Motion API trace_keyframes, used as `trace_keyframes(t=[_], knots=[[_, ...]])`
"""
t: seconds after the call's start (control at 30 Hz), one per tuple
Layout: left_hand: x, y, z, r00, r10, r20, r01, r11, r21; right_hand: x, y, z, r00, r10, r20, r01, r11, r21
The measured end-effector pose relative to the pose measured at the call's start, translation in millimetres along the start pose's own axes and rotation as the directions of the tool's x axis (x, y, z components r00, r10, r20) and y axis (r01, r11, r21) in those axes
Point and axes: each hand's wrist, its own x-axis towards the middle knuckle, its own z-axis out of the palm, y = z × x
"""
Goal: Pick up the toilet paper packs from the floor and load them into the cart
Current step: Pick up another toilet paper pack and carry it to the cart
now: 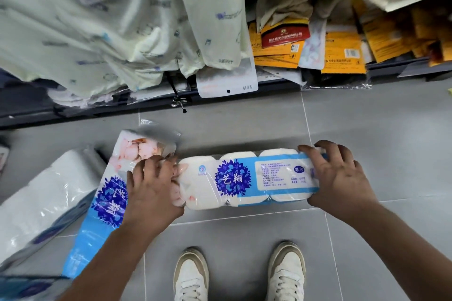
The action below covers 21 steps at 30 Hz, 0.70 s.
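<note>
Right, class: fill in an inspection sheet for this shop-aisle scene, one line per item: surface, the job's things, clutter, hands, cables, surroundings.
Surface: grey tiled floor, bare in front of the shelf.
Job's things: blue-and-white toilet paper pack lying crosswise; second pack lies angled at its left end; clear-wrapped pack further left. No cart in view.
Clutter: nothing seen on the floor besides the packs.
Hands: left hand and right hand grip opposite ends of the crosswise pack.
Cables: nothing seen.
Surroundings: pale green garments hang above; yellow packets on the low shelf; white shoes below.
</note>
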Motion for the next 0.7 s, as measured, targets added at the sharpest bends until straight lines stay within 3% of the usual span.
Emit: trace_keyframes(t=[0.2, 0.53, 0.7], knots=[[-30.5, 4.0, -120.5, 0.993, 0.046, -0.107, -0.046, 0.999, 0.003, -53.8, -17.0, -107.0, 0.999, -0.003, -0.042, 0.004, 1.000, 0.031], [-112.6, 0.2, -389.7, 0.953, 0.123, -0.277, -0.123, 0.992, 0.018, -188.8, -41.1, -332.6, 0.983, -0.067, -0.169, 0.079, 0.995, 0.062], [-164.7, -7.8, -512.3, 0.917, 0.139, -0.374, -0.151, 0.988, -0.003, -260.4, -50.9, -440.5, 0.918, -0.136, -0.371, 0.146, 0.989, -0.002]])
